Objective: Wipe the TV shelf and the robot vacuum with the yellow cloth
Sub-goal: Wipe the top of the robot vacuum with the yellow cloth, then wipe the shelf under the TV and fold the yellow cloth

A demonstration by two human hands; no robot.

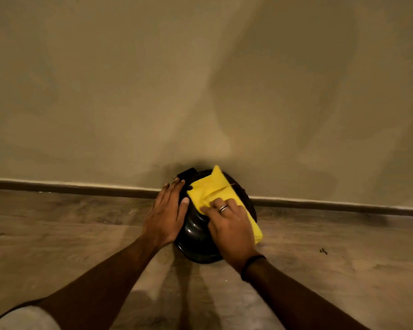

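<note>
1. The black robot vacuum (pixel 197 236) is sitting on the floor against the baseboard.
2. Your right hand (pixel 231 225) is pressing the yellow cloth (pixel 218 192) flat on the vacuum's top, fingers spread.
3. Your left hand (pixel 166 214) is lying open-palmed on the vacuum's left side, gripping nothing.

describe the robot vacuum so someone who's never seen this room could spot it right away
Follow the dark baseboard along the beige wall to its middle. There, on the wood floor, sits the robot vacuum: a glossy black round disc, the only dark object, with a yellow cloth and both hands on top.
</note>
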